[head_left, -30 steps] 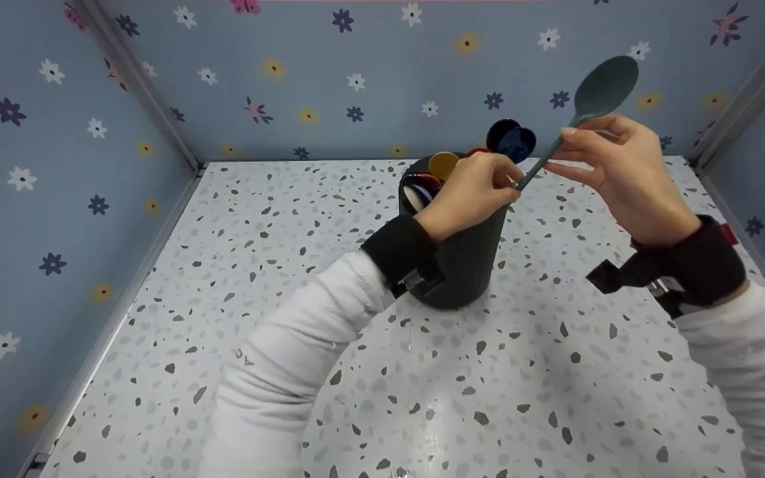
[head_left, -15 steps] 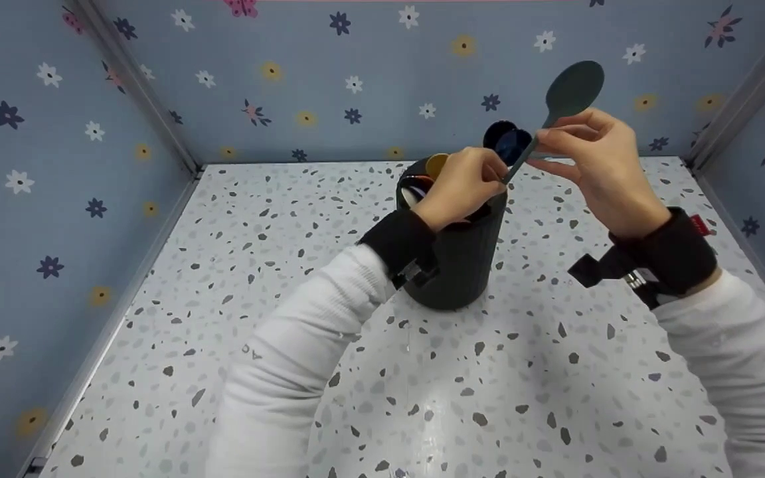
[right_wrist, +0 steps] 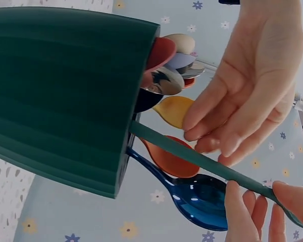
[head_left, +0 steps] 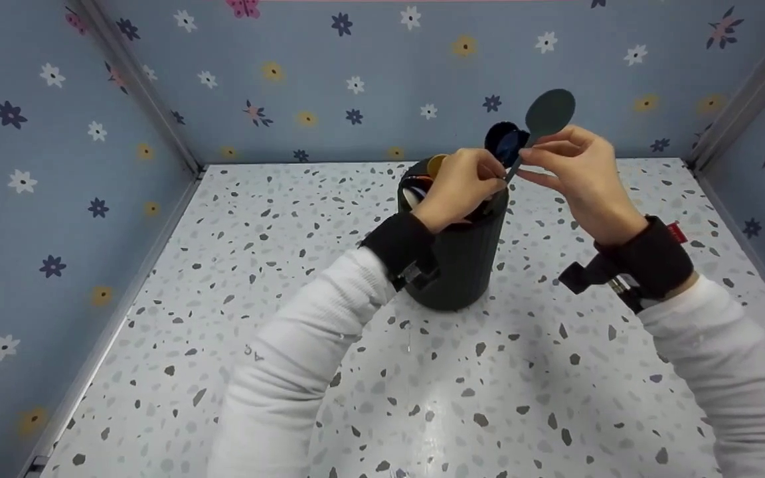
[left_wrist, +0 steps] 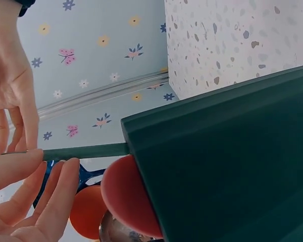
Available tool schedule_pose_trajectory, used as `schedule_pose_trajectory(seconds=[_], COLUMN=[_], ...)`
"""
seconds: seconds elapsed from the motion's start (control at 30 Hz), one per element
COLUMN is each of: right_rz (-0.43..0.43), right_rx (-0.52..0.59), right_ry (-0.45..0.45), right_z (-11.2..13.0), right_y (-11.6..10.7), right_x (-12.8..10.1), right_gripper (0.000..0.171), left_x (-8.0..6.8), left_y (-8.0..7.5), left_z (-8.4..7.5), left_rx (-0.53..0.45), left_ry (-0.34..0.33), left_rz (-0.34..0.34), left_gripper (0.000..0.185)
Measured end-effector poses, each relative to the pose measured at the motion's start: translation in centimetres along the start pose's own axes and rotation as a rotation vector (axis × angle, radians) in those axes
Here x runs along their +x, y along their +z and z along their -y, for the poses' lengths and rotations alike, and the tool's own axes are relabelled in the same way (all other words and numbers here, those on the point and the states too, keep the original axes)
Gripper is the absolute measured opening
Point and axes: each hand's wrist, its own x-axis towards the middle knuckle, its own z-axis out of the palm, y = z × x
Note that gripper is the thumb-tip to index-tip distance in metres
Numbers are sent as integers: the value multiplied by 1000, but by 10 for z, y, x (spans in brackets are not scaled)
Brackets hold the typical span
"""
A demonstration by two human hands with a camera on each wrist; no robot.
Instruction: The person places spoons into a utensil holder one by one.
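Observation:
My right hand (head_left: 592, 186) pinches a dark green spoon (head_left: 550, 113) just below its bowl, which points up and to the right. Into the mouth of a dark green ribbed utensil holder (head_left: 455, 269) runs the spoon's handle (right_wrist: 166, 143), its lower end hidden inside. My left hand (head_left: 459, 189) is over the holder's rim, thumb and fingertips around the handle in a light pinch. Close beside the handle, a glossy blue spoon (right_wrist: 199, 199) and an orange spoon (right_wrist: 174, 160) stick out of the holder.
Several other utensils crowd the holder, among them a yellow spoon (right_wrist: 174, 112) and a red one (left_wrist: 129, 194). The holder stands upright on a white speckled table (head_left: 289, 219). Blue flowered panels (head_left: 329, 86) enclose the back and sides.
My right hand and the green spoon have moved left and down, and the handle has gone from beside the holder into its mouth. My left hand has shifted slightly left.

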Motion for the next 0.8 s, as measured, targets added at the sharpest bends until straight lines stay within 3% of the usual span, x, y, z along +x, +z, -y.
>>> schedule_pose_trajectory(seconds=[0.3,0.57,0.8], right_rz=[12,-58,-2], right_rx=[-49,-88,-58], right_ry=[36,112,159], right_z=[-15,-39,-65], right_y=[-9,-31,-60], right_x=[2,-3,-23], right_gripper=[29,24,25], left_x=[-7,-42,-76], left_y=[-8,-17,-25], left_z=[2,19,55], left_rx=[-21,-154,-233], left_ry=[-12,-6,-39], left_rz=[71,61,-7], left_gripper=[15,16,17])
